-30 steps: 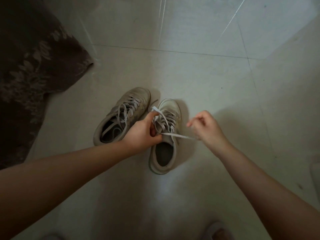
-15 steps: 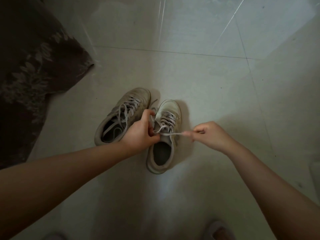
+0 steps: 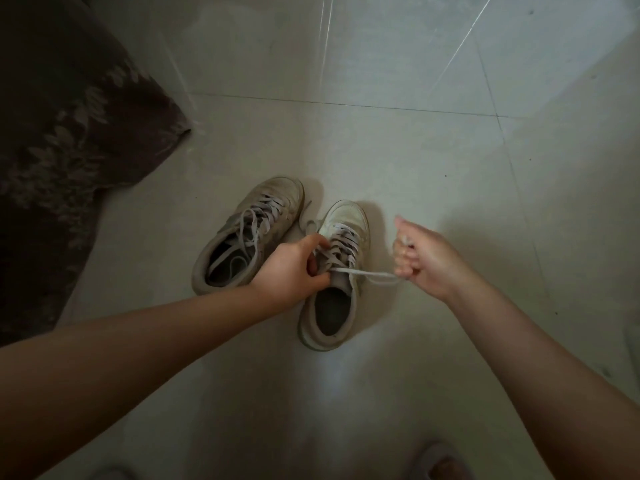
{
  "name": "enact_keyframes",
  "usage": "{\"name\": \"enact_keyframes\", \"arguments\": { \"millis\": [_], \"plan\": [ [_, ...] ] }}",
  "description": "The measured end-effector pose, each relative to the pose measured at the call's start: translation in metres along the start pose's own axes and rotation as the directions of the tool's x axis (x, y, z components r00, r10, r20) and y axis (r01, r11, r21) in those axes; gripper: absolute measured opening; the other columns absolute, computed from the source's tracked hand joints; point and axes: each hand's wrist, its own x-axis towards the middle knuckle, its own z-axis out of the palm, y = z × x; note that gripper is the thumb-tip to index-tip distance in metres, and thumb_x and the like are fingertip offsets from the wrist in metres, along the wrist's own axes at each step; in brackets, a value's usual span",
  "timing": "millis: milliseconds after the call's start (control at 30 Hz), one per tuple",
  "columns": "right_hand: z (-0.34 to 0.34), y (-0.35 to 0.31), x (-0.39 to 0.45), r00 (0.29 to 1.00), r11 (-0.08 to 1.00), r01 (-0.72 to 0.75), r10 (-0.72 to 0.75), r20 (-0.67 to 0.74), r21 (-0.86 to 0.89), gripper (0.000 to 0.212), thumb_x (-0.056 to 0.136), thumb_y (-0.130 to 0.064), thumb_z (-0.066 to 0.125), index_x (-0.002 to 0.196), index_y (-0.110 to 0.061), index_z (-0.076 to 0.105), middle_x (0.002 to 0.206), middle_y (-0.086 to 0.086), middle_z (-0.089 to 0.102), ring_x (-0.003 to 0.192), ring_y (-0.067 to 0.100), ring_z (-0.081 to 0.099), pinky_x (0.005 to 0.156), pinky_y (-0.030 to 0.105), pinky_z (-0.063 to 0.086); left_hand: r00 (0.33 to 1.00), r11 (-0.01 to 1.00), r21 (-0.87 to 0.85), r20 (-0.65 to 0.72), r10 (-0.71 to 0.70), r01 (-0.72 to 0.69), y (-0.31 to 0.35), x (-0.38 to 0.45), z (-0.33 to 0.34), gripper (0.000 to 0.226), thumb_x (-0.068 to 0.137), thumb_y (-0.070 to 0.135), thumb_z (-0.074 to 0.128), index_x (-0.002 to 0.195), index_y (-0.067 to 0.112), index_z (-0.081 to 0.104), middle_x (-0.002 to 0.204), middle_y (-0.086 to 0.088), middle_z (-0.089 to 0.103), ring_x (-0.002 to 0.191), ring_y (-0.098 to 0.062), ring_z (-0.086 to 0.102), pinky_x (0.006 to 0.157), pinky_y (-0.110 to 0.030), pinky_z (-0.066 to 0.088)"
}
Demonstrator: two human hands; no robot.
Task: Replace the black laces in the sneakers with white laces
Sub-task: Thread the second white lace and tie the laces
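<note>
Head view. Both forearms extend forward and down toward two sneakers standing on a tiled floor [image 3: 415,168].

The left hand [image 3: 292,268] sits at the throat of the right sneaker [image 3: 341,271], back of the hand up, wrist straight. Its fingers are curled inward, with thumb and fingers closed against the tongue and the laced section of that shoe.

The right hand [image 3: 420,258] is held just to the right of the same sneaker, clear of the shoe. Its fingers are folded into a fist that grips one end of the white lace [image 3: 367,273]. The lace runs in a near-straight line from the upper eyelets across to that fist.

The left sneaker [image 3: 249,233] stands just beside the right sneaker, angled with its toe to the upper right. It is laced, with the lace ends lying loose over its opening.

A dark patterned fabric [image 3: 69,133] covers the floor at far left, near the left sneaker. Bare tile lies ahead of the toes and to the right of the right hand.
</note>
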Motion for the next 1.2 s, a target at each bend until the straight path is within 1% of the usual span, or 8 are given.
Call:
{"name": "enact_keyframes", "arguments": {
  "millis": [133,200,333,467,567,767,967,1200],
  "plan": [
    [0.009,0.020,-0.002,0.978,0.616,0.135,-0.207,0.006,-0.776,0.035,0.089,-0.044,0.058,0.078,-0.014,0.044,0.067,0.003,0.061,0.054,0.007,0.055,0.049,0.022,0.041,1.000,1.000,0.011,0.012,-0.014,0.013,0.003,0.002,0.004,0.046,0.076,0.021,0.071,0.119,0.019,0.055,0.070,0.004,0.057,0.061,-0.003,0.053,0.063,-0.020,0.044],
    [0.015,0.019,-0.005,0.968,0.433,0.181,-0.238,0.081,-0.883,0.037,0.086,-0.049,0.058,0.076,-0.016,0.044,0.076,0.006,0.065,0.069,0.017,0.059,0.055,0.028,0.041,1.000,1.000,0.019,0.012,-0.018,0.018,0.003,0.002,0.005,0.047,0.076,0.022,0.072,0.119,0.019,0.055,0.071,0.004,0.058,0.062,-0.004,0.053,0.062,-0.020,0.044],
    [0.020,0.009,-0.009,0.981,0.291,0.186,-0.109,0.161,-0.938,0.035,0.091,-0.047,0.053,0.079,-0.014,0.054,0.062,-0.003,0.065,0.061,0.009,0.056,0.060,0.028,0.042,1.000,1.000,0.003,0.011,-0.024,0.024,0.006,0.000,0.007,0.045,0.078,0.028,0.071,0.119,0.021,0.053,0.071,0.006,0.056,0.064,-0.004,0.054,0.063,-0.022,0.047],
    [0.017,0.006,-0.005,0.960,0.398,0.220,-0.251,0.125,-0.891,0.026,0.091,-0.039,0.055,0.080,-0.016,0.050,0.073,0.001,0.069,0.062,0.007,0.057,0.057,0.027,0.041,0.997,0.999,0.038,0.065,-0.039,0.036,0.007,0.001,0.006,0.045,0.081,0.031,0.067,0.123,0.021,0.052,0.086,0.005,0.057,0.078,-0.009,0.057,0.074,-0.026,0.050],
    [0.018,0.004,-0.001,0.914,0.484,0.294,-0.394,0.094,-0.824,0.022,0.090,-0.036,0.057,0.083,-0.017,0.048,0.078,0.003,0.068,0.068,0.018,0.060,0.065,0.031,0.047,0.975,0.936,-0.274,0.089,-0.204,0.221,0.015,0.007,0.003,0.028,0.087,0.024,0.062,0.115,0.017,0.060,0.095,0.005,0.061,0.085,-0.005,0.059,0.073,-0.009,0.048],
    [0.029,-0.005,0.010,0.869,0.527,0.359,-0.490,0.069,-0.770,0.023,0.090,-0.036,0.055,0.090,-0.017,0.043,0.086,0.009,0.067,0.077,0.027,0.063,0.074,0.037,0.050,0.756,0.440,-0.685,0.252,-0.605,0.581,0.036,0.044,0.004,0.019,0.080,0.011,0.073,0.094,0.006,0.061,0.084,-0.006,0.065,0.070,-0.012,0.060,0.057,-0.020,0.047],
    [0.027,-0.006,0.007,0.865,0.587,0.398,-0.497,0.075,-0.705,0.017,0.092,-0.026,0.056,0.088,-0.015,0.044,0.076,-0.003,0.067,0.057,0.000,0.061,0.056,0.013,0.042,0.669,0.357,-0.663,0.298,-0.681,0.658,0.042,0.055,0.006,0.019,0.086,0.006,0.062,0.071,0.011,0.051,0.060,-0.002,0.045,0.050,-0.010,0.040,0.045,-0.017,0.039],
    [0.031,-0.017,0.009,0.869,0.663,0.459,-0.475,0.142,-0.592,0.017,0.093,-0.023,0.056,0.081,-0.020,0.045,0.074,-0.003,0.068,0.064,0.011,0.065,0.064,0.030,0.046,0.648,0.440,-0.494,0.412,-0.640,0.750,0.036,0.050,0.002,0.019,0.086,0.022,0.067,0.076,0.017,0.051,0.062,0.003,0.045,0.050,-0.006,0.037,0.040,-0.015,0.033]
  ]
}}
